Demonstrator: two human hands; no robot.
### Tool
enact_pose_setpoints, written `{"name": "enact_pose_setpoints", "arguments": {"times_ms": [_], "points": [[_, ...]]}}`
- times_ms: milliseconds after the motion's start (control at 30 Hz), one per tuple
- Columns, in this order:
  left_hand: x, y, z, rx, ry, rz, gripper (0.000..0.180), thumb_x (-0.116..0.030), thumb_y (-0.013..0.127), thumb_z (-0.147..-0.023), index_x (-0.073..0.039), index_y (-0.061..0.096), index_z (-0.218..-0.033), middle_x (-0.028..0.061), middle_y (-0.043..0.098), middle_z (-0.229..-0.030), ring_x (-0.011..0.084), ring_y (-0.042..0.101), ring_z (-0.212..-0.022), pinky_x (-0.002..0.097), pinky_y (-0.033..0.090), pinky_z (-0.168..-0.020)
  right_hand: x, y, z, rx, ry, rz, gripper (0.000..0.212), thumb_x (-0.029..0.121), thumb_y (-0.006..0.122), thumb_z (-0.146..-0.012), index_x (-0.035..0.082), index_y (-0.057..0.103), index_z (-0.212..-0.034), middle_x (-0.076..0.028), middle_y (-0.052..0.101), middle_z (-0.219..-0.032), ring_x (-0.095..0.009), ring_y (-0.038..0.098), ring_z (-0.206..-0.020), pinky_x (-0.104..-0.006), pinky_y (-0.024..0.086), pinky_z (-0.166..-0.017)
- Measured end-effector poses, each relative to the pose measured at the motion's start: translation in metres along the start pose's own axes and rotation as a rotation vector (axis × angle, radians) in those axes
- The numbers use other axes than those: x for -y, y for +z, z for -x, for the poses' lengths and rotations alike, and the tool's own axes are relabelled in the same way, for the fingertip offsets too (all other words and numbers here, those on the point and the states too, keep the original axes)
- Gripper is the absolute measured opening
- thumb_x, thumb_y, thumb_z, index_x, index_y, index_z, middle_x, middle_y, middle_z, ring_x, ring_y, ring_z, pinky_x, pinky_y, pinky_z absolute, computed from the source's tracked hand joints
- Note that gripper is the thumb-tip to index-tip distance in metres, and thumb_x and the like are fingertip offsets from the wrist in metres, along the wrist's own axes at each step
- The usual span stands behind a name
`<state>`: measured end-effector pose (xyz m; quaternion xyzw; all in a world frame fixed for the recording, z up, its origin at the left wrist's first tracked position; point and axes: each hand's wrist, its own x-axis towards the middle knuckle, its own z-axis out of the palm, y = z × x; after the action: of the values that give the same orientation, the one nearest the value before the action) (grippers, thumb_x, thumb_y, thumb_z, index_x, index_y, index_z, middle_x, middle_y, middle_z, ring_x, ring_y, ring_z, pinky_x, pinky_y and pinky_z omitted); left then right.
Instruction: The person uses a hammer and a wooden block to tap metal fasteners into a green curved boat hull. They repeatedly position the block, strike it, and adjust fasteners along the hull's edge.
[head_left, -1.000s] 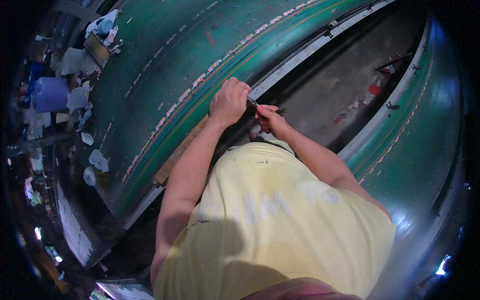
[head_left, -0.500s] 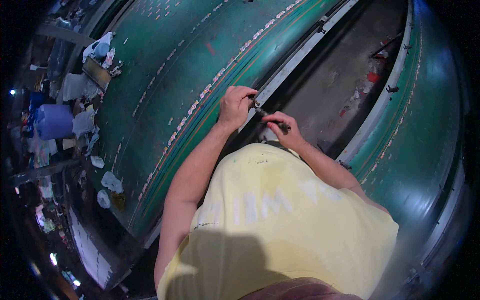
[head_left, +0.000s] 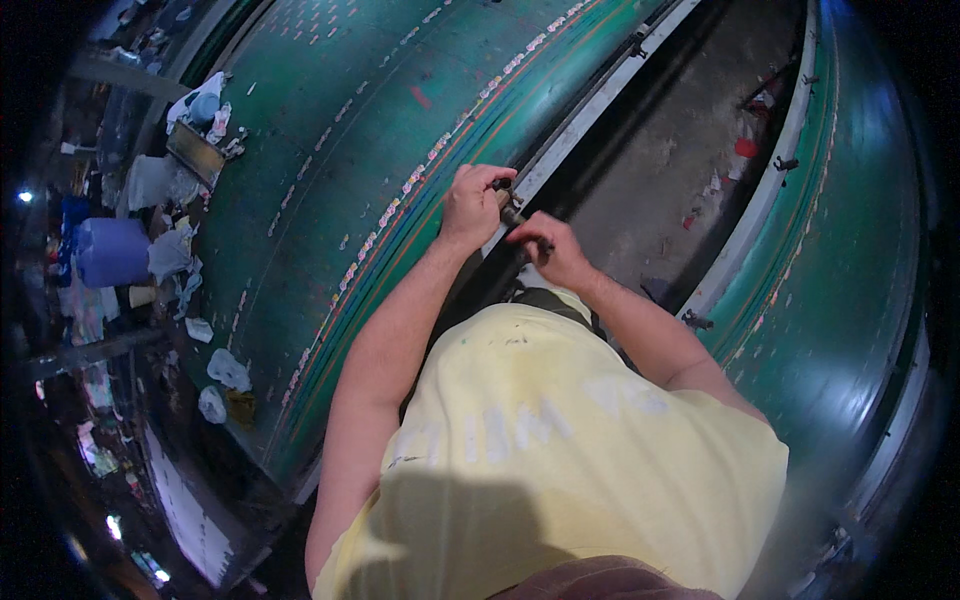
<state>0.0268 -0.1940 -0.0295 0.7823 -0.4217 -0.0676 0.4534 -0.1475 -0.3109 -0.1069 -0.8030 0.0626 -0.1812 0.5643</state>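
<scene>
dark metal tool (head_left: 514, 218) sits upper-centre in the frame; your left hand (head_left: 468, 208) grips its upper end, your right hand (head_left: 557, 253) its lower, probably to steady both ends.

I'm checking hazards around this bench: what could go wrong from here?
The dark metal tool held between the left hand and right hand might slip and drop to the littered floor. With both hands working so close together, skin could get pinched. The left hand is also near the pale rail, so a slip might scrape its knuckles.
</scene>
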Motion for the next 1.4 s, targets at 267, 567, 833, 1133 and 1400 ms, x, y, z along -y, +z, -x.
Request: {"name": "enact_pose_setpoints", "arguments": {"times_ms": [267, 567, 833, 1133, 1400], "points": [[-0.002, 0.002, -0.001, -0.003, 0.031, -0.019, 0.040, 0.004, 0.053, -0.089, -0.008, 0.082, -0.113, 0.0130, 0.080, -0.110, 0.0356, 0.070, -0.108, 0.0473, 0.058, -0.098, -0.004, -0.019, -0.012, -0.218, 0.107, -0.131, 0.033, -0.011, 0.074, -0.085, 0.007, 0.083, -0.111, -0.011, 0.078, -0.104, -0.025, 0.075, -0.095, -0.0398, 0.060, -0.085], [-0.006, 0.005, 0.001, -0.001, -0.019, -0.026, 0.038, 0.002, 0.056, -0.090, -0.010, 0.083, -0.114, 0.0113, 0.080, -0.112, 0.0353, 0.070, -0.111, 0.0475, 0.058, -0.099, -0.005, -0.001, -0.007, -0.226, -0.027, -0.063, 0.031, -0.012, 0.071, -0.087, 0.006, 0.082, -0.110, -0.014, 0.080, -0.106, -0.030, 0.076, -0.098, -0.0407, 0.060, -0.087], [-0.009, 0.000, 0.005, 0.066, 0.131, -0.169, 0.044, -0.006, 0.067, -0.088, -0.009, 0.076, -0.131, 0.0169, 0.073, -0.119, 0.0398, 0.068, -0.118, 0.0529, 0.055, -0.108, 0.046, -0.010, 0.029, -0.184, -0.094, 0.312, 0.039, 0.005, 0.078, -0.093, 0.010, 0.076, -0.132, -0.017, 0.075, -0.104, -0.039, 0.076, -0.096, -0.0459, 0.062, -0.083], [-0.028, 0.008, 0.006, 0.247, 0.050, -0.617, 0.033, -0.004, 0.075, -0.091, -0.010, 0.059, -0.119, 0.0160, 0.072, -0.120, 0.0392, 0.071, -0.118, 0.0515, 0.064, -0.095, 0.051, -0.035, -0.003, -0.181, -0.153, 0.708, 0.044, 0.006, 0.083, -0.081, 0.011, 0.075, -0.124, -0.009, 0.074, -0.106, -0.033, 0.075, -0.099, -0.0462, 0.062, -0.081], [-0.030, 0.013, 0.001, 0.256, -0.029, -0.655, 0.022, -0.006, 0.070, -0.097, -0.009, 0.062, -0.118, 0.0166, 0.074, -0.117, 0.0396, 0.074, -0.113, 0.0516, 0.064, -0.094, 0.040, -0.045, -0.010, -0.116, -0.241, 0.871, 0.028, 0.016, 0.079, -0.091, 0.014, 0.077, -0.119, -0.008, 0.075, -0.102, -0.031, 0.073, -0.093, -0.0426, 0.057, -0.080]]}}
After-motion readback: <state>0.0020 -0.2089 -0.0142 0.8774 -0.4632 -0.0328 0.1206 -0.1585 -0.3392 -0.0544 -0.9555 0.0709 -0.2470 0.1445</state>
